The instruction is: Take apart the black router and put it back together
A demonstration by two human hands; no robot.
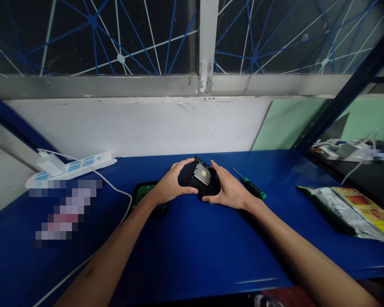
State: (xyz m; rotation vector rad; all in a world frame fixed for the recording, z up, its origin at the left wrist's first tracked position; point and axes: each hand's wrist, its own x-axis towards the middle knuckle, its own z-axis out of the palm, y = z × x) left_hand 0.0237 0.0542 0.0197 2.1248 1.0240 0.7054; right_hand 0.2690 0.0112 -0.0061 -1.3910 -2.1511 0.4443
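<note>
Device: a squarish black electronic housing (203,178), its make unclear, sits tilted between both hands near the middle of the tabletop (192,247); whether it touches the surface cannot be told.
Metal plate: silver, set in the housing's upward face (198,172).
Sticker: pale yellow, on the metal plate (204,173); any print is too small to read.
Left hand (176,183): grip partly open in a C, fingers at the housing's upper left edge, thumb at its lower edge.
Right hand (232,185): a matching half-open grip, fingers and thumb about the right side, so the two hold the housing between them.
Green-and-black case part (143,189): on the tabletop, partly hidden by the left forearm.
Screwdriver (254,189): green-and-black handle, lying just beyond the right hand, tip pointing away.
Foil packet (348,211): silver, yellow and red, far right; its print is illegible.
Power strip (86,165): white with blue socket faces, at the back left, an adapter (51,165) plugged in.
White cable (124,192): loops past the case part.
Pixelated patch (70,209): below the power strip, writing blurred out.
</note>
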